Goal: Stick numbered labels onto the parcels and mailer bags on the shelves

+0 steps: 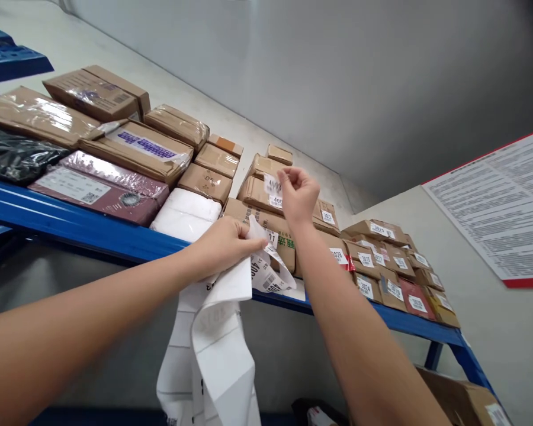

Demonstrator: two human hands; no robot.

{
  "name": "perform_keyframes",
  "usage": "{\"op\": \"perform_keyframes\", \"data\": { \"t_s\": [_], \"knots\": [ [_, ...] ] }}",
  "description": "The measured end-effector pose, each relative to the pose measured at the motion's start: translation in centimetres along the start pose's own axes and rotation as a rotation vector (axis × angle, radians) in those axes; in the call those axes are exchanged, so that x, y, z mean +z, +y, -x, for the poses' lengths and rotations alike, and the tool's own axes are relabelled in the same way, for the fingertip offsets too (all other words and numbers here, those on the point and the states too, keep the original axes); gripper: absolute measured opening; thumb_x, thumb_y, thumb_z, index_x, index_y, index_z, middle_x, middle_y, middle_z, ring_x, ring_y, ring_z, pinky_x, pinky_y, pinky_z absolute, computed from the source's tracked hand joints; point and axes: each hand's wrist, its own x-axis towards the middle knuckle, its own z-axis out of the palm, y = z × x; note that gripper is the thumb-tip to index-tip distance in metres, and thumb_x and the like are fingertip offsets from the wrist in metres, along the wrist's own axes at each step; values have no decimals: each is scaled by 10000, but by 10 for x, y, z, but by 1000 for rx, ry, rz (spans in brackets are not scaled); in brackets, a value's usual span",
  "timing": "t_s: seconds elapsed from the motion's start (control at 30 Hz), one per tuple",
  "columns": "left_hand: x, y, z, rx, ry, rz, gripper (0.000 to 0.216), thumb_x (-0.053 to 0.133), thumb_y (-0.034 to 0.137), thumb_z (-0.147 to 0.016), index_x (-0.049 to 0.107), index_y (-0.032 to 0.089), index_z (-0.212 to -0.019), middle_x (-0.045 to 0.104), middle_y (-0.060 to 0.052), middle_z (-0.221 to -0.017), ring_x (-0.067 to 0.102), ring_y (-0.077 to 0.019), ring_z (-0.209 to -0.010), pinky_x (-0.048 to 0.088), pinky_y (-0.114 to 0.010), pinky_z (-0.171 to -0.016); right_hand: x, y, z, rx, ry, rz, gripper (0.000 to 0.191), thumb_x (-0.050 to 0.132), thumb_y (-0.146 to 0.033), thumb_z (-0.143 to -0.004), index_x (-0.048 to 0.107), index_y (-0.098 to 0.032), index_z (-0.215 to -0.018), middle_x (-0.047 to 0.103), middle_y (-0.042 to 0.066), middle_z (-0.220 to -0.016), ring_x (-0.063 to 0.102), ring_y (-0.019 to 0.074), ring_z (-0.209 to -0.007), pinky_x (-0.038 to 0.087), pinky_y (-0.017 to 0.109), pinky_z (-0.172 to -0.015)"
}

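My left hand (pixel 224 247) is closed on a long white strip of label backing paper (pixel 217 343) that hangs down below the shelf edge, with a few numbered labels still on its curled top end. My right hand (pixel 298 194) is raised higher and pinches a small white numbered label (pixel 273 185) between thumb and fingers. It holds the label against a brown cardboard parcel (pixel 257 192) lying on the blue shelf (pixel 71 222). Parcels to the right carry similar white number labels (pixel 365 259).
Several brown, taped and plastic-wrapped parcels (pixel 137 148) cover the shelf, plus a white soft parcel (pixel 184 214) and a black bag (pixel 13 155). A printed notice (pixel 497 207) hangs on the right wall. An open carton (pixel 462 399) stands below at the lower right.
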Motion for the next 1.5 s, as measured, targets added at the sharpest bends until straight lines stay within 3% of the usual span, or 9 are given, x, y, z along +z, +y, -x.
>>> {"op": "perform_keyframes", "data": {
  "t_s": [0.17,0.47,0.6,0.7,0.83,1.1,1.23,1.37,1.5],
  "knots": [
    [-16,-8,-11,-4,-28,-34,363,559,466,-743,540,166,-540,359,51,-486,327,-90,-463,234,-249,-473,13,32,-67,139,-33,491,258,608,-94,-751,555,-149,-998,614,13,-793,585,152,-775,445,317,-806],
    [-32,-16,0,56,-80,-33,341,549,442,-750,641,150,-600,545,4,-548,443,-108,-495,306,-239,-488,16,22,-65,-6,-173,1012,404,691,-248,-736,541,-173,-1104,442,185,-1307,491,327,-1131,405,474,-907],
    [-37,-17,4,77,-112,69,338,537,446,-765,676,161,-648,639,-18,-636,538,-134,-559,375,-238,-525,8,7,-59,210,-265,856,138,649,-198,-748,610,-189,-880,623,100,-1050,558,252,-1029,428,423,-902],
    [-41,-19,8,81,-145,183,342,535,448,-777,648,163,-625,629,-4,-622,529,-122,-556,376,-228,-525,0,-25,-26,250,-293,439,103,579,-285,-822,635,-203,-849,664,58,-979,602,195,-938,472,366,-837],
    [-43,-22,15,73,-192,261,334,539,454,-791,650,165,-663,639,9,-646,537,-119,-579,398,-228,-562,-13,-67,39,509,-795,-55,278,686,-435,-723,677,-196,-864,689,39,-789,622,164,-659,501,310,-582],
    [-42,-16,22,-35,-232,488,374,644,520,-742,661,207,-945,697,-9,-847,616,-140,-703,438,-244,-641,-20,-77,77,534,-438,-217,218,741,-274,-636,624,-180,-795,681,-5,-701,597,109,-579,478,251,-538],
    [-43,-10,31,-178,-275,523,542,606,653,-699,669,129,-823,698,-72,-743,617,-170,-615,440,-274,-578,-20,-77,82,476,-271,-175,216,733,-304,-651,607,-183,-779,674,-6,-687,593,112,-573,471,245,-530],
    [-44,-4,43,-109,-191,415,496,656,637,-662,635,160,-798,699,-41,-746,631,-169,-653,448,-262,-603,-29,-68,89,463,-170,-130,243,717,-350,-666,601,-187,-804,672,3,-673,595,130,-575,468,254,-528],
    [-46,-4,52,-100,-318,393,473,613,629,-697,683,170,-788,703,-42,-747,596,-139,-596,404,-227,-536,-47,-52,91,513,-34,-96,288,720,-366,-641,592,-191,-829,665,1,-678,601,141,-578,467,255,-509]
  ]
}}
